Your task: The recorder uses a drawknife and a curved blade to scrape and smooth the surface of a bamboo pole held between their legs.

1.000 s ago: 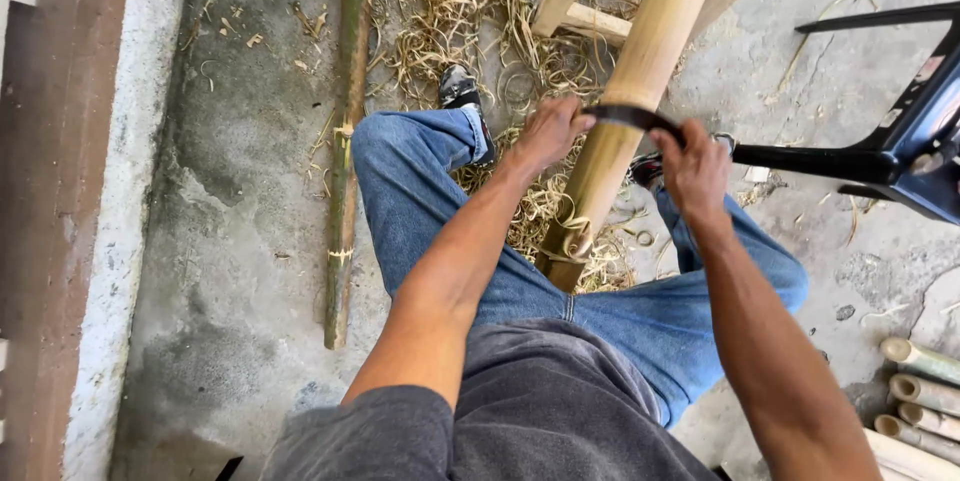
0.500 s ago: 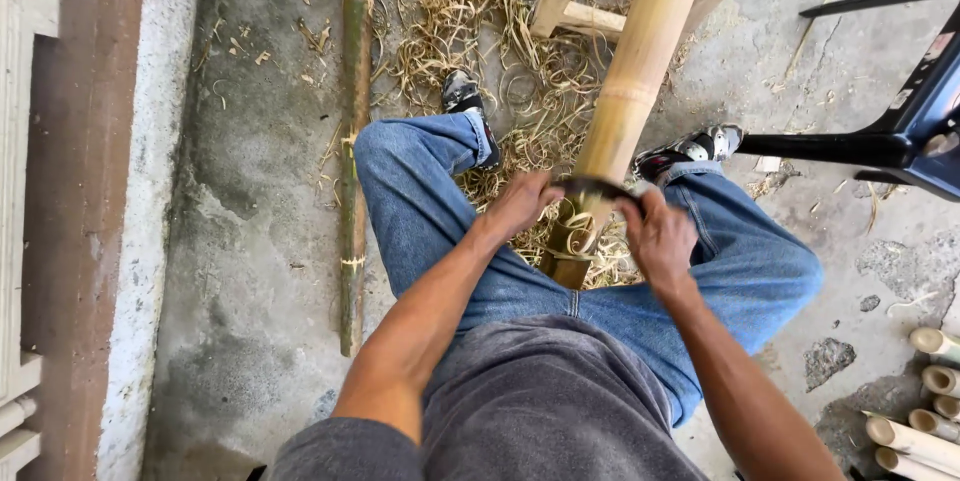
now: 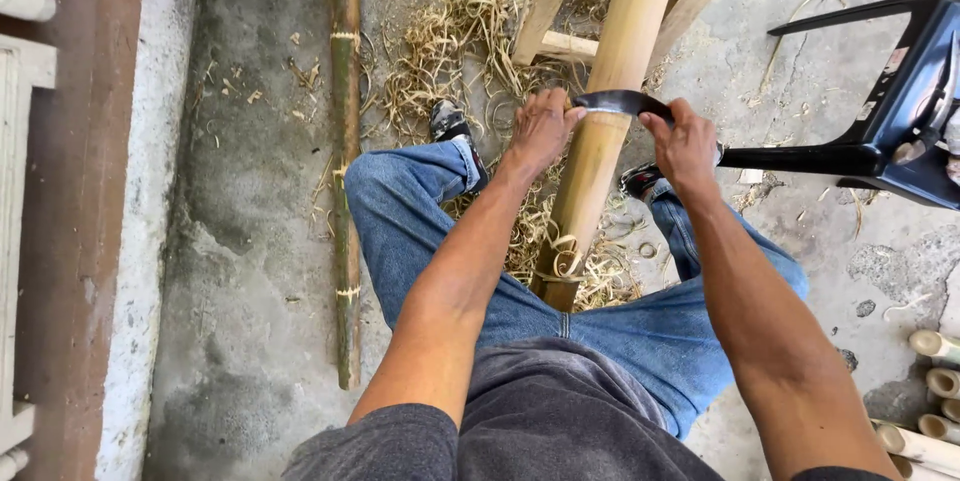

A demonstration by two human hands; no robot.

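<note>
Both hands grip a curved dark blade (image 3: 622, 103) laid crosswise on the pale bamboo pole (image 3: 600, 141), left hand (image 3: 541, 131) and right hand (image 3: 685, 141) closed on its ends, the pole running from upper centre of the frame down between the knees.

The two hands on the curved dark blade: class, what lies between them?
In the head view, the peeled pale bamboo pole runs between the left hand and right hand, crossed by the curved dark blade that both hands grip.
</note>
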